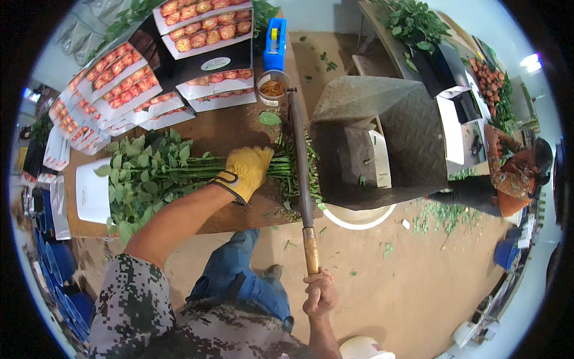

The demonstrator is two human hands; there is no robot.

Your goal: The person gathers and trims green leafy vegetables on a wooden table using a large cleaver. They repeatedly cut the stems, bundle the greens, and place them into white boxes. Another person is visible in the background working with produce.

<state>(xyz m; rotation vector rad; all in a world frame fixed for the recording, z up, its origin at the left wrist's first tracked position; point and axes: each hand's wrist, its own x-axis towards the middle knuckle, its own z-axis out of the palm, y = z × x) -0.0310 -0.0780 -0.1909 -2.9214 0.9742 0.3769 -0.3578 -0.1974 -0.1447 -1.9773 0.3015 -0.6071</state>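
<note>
My left hand (pixel 245 172), in a yellow work glove, grips a bundle of green flower stems (pixel 202 167) lying across the wooden table (pixel 210 128). Broad leaves (pixel 148 172) cover the bundle's left part, and white wrapping (pixel 92 190) encloses its far left end, so the blooms are hidden. The cut ends point right, towards a long metal lever blade (pixel 301 166) at the table's right edge. My right hand (pixel 321 291) holds the wooden handle (pixel 310 251) of this lever, its fingers closed around the lower end. Stem trimmings (pixel 287 184) lie around and under the blade.
Rose-printed boxes (pixel 206 27) line the table's back, near a blue tape dispenser (pixel 275 49) and a tub of rubber bands (pixel 271 87). Right of the blade stands a large dark bin (pixel 417 148), with a white basin (pixel 358 217) below. A person (pixel 515 179) works at another table.
</note>
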